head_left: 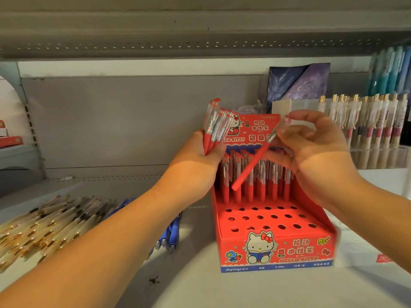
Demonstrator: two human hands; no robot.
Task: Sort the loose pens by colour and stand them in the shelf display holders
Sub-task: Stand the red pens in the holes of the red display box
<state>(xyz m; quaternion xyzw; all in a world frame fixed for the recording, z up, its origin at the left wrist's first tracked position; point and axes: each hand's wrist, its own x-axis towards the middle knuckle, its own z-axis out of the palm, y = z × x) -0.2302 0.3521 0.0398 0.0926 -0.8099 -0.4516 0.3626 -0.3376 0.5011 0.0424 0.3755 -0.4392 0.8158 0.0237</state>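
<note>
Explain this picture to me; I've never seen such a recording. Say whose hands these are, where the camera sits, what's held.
No machine here: a person wears a camera on the head, so you look down at their two hands. The left hand grips a bundle of red pens. The right hand pinches a single red pen, tilted above a red display box on a shelf. The box's back rows hold standing pens; its front holes are empty. Loose blue pens and cream pens lie to its left.
</note>
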